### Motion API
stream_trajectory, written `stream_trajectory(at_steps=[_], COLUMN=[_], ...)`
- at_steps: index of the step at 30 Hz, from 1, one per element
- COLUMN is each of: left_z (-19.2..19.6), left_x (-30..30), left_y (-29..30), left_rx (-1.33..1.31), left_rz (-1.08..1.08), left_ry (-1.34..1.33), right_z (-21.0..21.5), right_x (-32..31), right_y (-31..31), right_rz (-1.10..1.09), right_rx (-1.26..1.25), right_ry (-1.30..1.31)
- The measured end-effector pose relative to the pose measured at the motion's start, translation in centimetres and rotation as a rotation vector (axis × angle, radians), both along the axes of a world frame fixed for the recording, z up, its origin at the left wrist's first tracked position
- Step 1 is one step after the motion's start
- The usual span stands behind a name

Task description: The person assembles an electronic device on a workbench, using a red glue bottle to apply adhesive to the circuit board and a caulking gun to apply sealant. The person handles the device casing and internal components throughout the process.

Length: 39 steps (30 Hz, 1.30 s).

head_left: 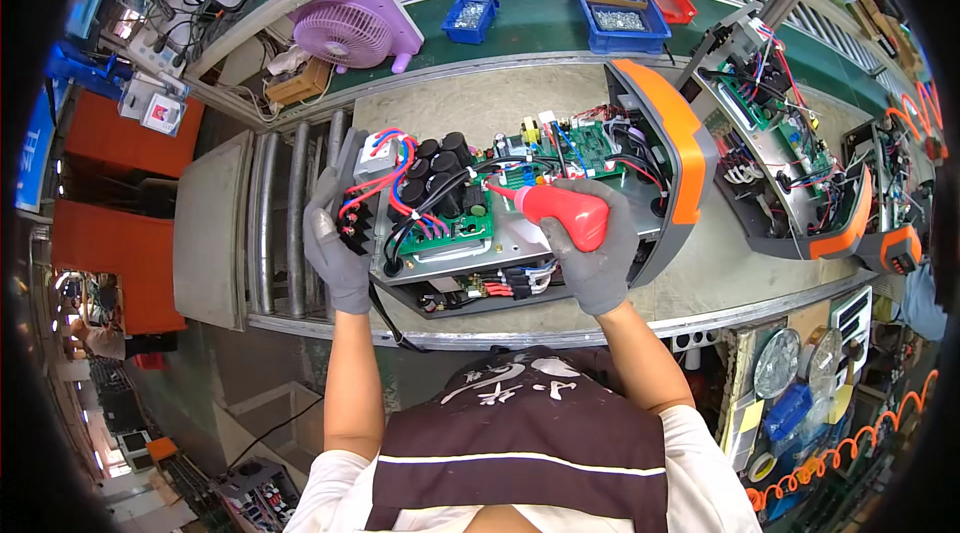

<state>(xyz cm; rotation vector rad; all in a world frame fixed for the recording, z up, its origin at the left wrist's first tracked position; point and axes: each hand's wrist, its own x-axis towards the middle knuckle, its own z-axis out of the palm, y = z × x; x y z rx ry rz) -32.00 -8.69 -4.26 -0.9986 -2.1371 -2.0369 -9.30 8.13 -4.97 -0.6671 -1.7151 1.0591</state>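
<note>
An open machine chassis [525,233] with a dark frame and orange-edged front panel lies in front of me. Its upper deck carries green circuit boards [590,150], black cylindrical capacitors [440,168] and red and blue wires. In my right hand [598,258], grey-gloved, is a red squeeze bottle [565,213], tilted so its thin nozzle points left at the board beside the capacitors. Whether the tip touches anything is too small to tell. My left hand [338,248], also gloved, grips the chassis's dark end panel [349,161] on the left, its fingertips partly hidden.
More open machines [790,163] stand at the right. Behind the bench are a purple fan [345,33] and blue bins [617,21] of small parts. Metal rollers [298,223] and a flat plate [212,233] lie left. An orange coiled hose [840,458] hangs lower right.
</note>
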Motion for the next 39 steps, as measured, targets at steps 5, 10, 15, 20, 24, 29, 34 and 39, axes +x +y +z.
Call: stream_trajectory(at_steps=[5, 10, 15, 20, 24, 29, 34, 39], left_z=[0.3, 0.3, -0.1, 0.3, 0.3, 0.3, 0.6, 0.7], left_x=[0.0, -0.2, -0.8, -0.8, -1.1, -1.3, -1.0, -1.1], left_y=[0.3, 0.3, 0.1, 0.3, 0.3, 0.6, 0.6, 0.5], left_rx=[-0.021, -0.037, -0.066, -0.073, -0.112, -0.023, -0.016, -0.048], left_rz=[0.020, 0.023, 0.034, 0.027, 0.059, 0.016, 0.026, 0.054], left_ry=[0.001, 0.018, 0.070, 0.039, 0.029, 0.078, 0.090, 0.142], right_z=[-0.3, -0.6, -0.3, -1.1, -0.4, -0.2, 0.4, 3.4], right_x=[0.0, 0.0, 0.7, 1.1, 1.2, 0.1, -0.5, -2.0], right_y=[0.3, 0.3, 0.3, 0.4, 0.1, -0.7, -1.5, -4.0], right_rz=[0.011, -0.019, -0.077, -0.079, -0.043, 0.041, 0.123, 0.285], right_rx=[0.014, 0.094, 0.007, -0.046, 0.123, 0.331, 0.619, 0.782], right_ry=[0.007, -0.005, 0.027, 0.162, 0.036, -0.064, -0.294, -0.732])
